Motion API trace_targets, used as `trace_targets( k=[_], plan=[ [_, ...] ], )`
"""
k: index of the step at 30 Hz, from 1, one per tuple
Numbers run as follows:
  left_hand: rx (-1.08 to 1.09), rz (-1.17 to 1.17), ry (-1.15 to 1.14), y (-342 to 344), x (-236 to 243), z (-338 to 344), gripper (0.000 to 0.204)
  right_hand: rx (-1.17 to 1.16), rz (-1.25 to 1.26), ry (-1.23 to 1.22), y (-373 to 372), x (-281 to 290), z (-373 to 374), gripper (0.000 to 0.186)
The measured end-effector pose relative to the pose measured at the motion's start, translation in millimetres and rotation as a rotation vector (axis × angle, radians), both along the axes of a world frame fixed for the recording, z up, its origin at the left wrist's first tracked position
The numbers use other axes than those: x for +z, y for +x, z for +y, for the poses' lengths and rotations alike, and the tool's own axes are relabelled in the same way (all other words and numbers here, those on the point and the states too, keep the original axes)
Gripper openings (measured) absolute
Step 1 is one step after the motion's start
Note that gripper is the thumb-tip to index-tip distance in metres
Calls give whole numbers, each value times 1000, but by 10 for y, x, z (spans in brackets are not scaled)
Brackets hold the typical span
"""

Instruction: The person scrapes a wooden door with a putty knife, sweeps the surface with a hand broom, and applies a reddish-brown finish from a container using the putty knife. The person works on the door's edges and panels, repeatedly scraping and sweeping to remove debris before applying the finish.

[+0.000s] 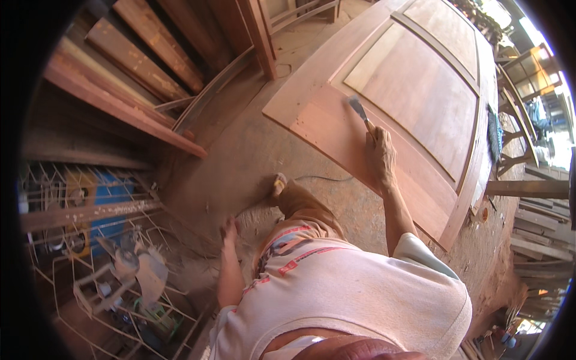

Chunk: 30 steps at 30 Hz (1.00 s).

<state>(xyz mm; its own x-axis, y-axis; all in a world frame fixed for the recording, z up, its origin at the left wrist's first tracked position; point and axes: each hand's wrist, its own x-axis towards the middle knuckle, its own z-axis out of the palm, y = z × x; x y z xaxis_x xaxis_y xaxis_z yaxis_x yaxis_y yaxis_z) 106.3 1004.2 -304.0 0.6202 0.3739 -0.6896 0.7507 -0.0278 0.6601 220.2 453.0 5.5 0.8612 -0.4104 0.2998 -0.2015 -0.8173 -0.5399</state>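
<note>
My right hand (383,153) is closed round the light wooden handle of a flat tool (358,110). The tool has a dark grey end that widens toward its tip; brush or scraper, I cannot tell. That tip is at the bare lower rail of a large reddish-brown wooden panelled door (390,150), which lies flat in front of me and to the right. Down by my left side hangs my left hand (229,232), away from the door. Its fingers are small and smeared, and nothing can be made out in them.
Wooden boards and frames (138,54) lean at the left. Below them stands a wire rack (90,282) with assorted items. A thin dark cable (324,177) crosses the dusty floor near my foot. Stacked timber (543,225) lies at the right, by a wooden beam (528,189).
</note>
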Motion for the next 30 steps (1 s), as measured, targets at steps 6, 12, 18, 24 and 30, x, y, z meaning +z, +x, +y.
trace_targets(
  k=[6, 12, 18, 24, 30],
  plan=[
    [-305, -429, -80, 2485, 1707, -705, 39, -106, -17, -31, -1, -60, -53, 28],
    [-585, -265, 41, 3099, 1202, -497, 38, -351, 9, -195, 34, -122, -78, 27],
    [-440, 213, 66, 2332, 172, 779, 33, -505, 33, -295, 169, -68, -30, 25],
    [-922, 338, 313, 2029, 53, 1407, 33, -550, 141, -360, 333, -112, 78, 27],
    [-605, 258, -38, 3049, 18, 1941, 32, -678, 116, -292, 643, 29, 178, 22]
  ],
)
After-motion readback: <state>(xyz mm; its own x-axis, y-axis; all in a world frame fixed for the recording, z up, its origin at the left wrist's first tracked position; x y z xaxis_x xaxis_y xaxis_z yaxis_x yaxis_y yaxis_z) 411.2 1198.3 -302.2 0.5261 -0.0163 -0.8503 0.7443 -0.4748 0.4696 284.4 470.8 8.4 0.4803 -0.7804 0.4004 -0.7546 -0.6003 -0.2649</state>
